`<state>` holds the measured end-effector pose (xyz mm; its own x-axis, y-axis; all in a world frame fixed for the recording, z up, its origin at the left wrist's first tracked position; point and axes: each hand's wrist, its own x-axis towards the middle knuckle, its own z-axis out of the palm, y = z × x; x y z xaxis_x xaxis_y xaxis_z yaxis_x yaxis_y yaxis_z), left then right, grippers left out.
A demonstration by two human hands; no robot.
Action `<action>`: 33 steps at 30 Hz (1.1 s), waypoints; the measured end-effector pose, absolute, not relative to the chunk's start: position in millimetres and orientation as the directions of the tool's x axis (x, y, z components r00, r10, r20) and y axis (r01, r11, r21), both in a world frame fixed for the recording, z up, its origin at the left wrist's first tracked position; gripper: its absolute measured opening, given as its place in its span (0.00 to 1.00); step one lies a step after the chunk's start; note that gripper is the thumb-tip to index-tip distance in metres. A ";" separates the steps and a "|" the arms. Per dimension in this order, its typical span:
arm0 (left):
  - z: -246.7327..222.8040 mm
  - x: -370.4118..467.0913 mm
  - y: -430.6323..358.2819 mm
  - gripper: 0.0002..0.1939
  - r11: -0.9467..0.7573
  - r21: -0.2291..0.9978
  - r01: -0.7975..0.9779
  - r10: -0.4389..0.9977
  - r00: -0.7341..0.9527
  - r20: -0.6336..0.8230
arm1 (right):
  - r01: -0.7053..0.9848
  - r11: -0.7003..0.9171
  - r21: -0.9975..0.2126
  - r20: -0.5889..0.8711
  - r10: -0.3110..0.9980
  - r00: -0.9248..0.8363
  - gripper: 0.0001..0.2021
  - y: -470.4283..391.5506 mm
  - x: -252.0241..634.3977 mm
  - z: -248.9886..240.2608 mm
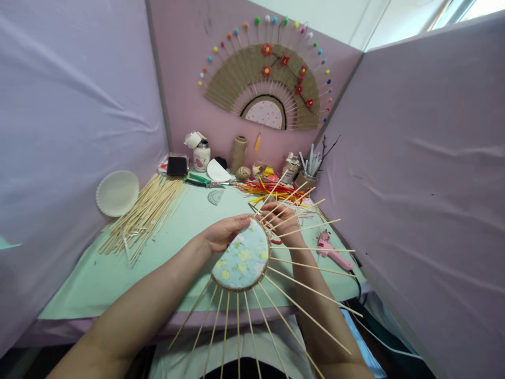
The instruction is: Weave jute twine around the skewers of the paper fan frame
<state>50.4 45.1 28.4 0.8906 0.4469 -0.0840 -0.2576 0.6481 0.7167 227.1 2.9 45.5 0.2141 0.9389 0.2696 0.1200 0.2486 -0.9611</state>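
My left hand grips the upper left edge of a half-round fan base, its thumb lying over the top. The base is covered in light blue cloth with yellow and green blotches. Thin wooden sticks radiate from its curved rim, pointing up right, right and down toward my lap. Behind the upper sticks, my right hand is closed around a pair of scissors with red handles. The blade tips show close to the base's upper corner, between the two hands. Sticks partly cover the right fingers.
Loose sticks and a white scalloped plate lie left. Pliers, a protractor, a twine cone and red-yellow pipe cleaners sit behind. A pink glue gun is right. A large decorated fan hangs on the back wall.
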 end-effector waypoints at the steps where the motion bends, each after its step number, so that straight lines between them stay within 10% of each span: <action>1: 29.1 50.0 45.0 0.22 0.651 0.714 -0.257 0.447 0.891 -0.086 | 0.137 0.236 -0.962 0.259 0.949 0.181 0.07 2.5 233.7 47.4; 6: 30.7 48.1 45.8 0.22 0.656 0.710 -0.255 0.458 0.883 -0.107 | 0.119 0.131 -0.984 0.133 0.991 0.013 0.14 6.0 287.9 56.0; 15: 26.7 48.2 46.5 0.23 0.629 0.741 -0.236 0.485 0.864 -0.136 | -0.478 0.360 -0.801 0.327 0.932 0.154 0.07 46.1 321.9 87.0; 33: 31.9 49.8 41.2 0.23 0.560 0.794 -0.237 0.506 0.857 -0.100 | -0.205 -0.172 -0.963 -0.165 0.985 -0.049 0.11 65.1 251.5 25.0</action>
